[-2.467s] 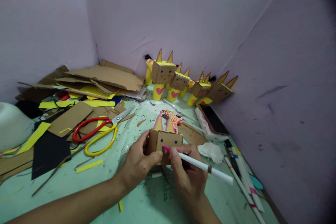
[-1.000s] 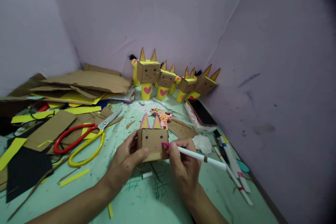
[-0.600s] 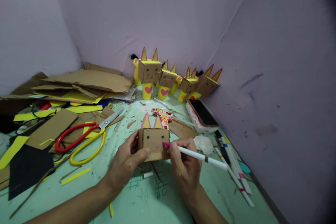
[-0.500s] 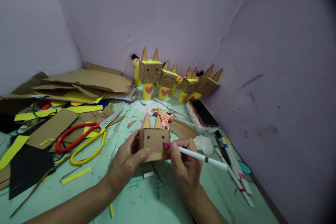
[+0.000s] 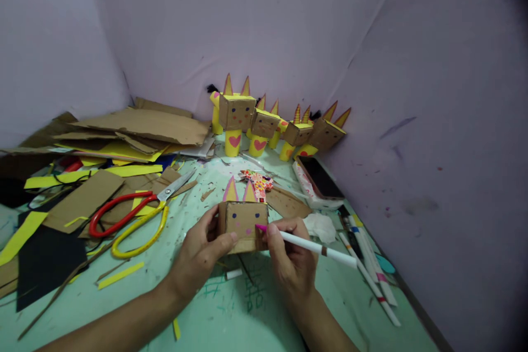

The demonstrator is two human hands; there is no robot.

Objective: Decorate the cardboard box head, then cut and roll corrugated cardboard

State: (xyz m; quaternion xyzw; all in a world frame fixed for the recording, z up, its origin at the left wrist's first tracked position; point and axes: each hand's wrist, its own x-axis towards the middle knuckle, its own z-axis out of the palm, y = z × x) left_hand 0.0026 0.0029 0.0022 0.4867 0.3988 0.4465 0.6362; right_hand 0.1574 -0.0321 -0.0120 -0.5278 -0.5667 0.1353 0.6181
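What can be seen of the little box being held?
The box looks like brown cardboard, topped by two pointed, pink-edged yellow ears. Its front, facing us, bears two dark dots above pink marks. The left hand grips it roughly level over the table and the right hand holds a pen at its front. Its back is hidden.

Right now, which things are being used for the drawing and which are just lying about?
In use: cardboard box, held by the left hand; pink-tipped pen, held by the right hand.

Lying about: scissors, phone, crumpled tissue, other pens.
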